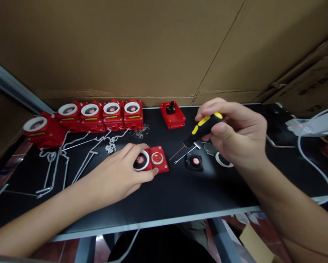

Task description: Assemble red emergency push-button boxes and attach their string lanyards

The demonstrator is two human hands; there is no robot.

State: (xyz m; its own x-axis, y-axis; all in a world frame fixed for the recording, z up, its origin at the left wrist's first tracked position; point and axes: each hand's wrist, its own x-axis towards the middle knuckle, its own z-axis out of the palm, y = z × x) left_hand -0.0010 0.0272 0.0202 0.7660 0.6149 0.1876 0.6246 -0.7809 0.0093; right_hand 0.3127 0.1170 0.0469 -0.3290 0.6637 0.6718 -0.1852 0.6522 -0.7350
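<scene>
My left hand [133,166] is closed around a red box cover [164,162] lying on the black table. This cover carries a white ring with a dark disc inside and a round red part beside it. My right hand [232,131] grips a black and yellow screwdriver [203,128], its thin shaft slanting down to the left. The tip hovers just right of the cover, apart from it. Below the screwdriver lie a small metal T-shaped hammer [188,152], a black square plate with a red-and-white centre [195,161], a clear disc [209,149] and a white ring [223,160].
Several red boxes with white rings [111,114] stand in a row at the back left. White cords and metal T-hammers [84,166] lie before them. An open red housing [174,118] sits at the back. Cardboard [142,47] walls the rear; a white cable [314,160] loops at right.
</scene>
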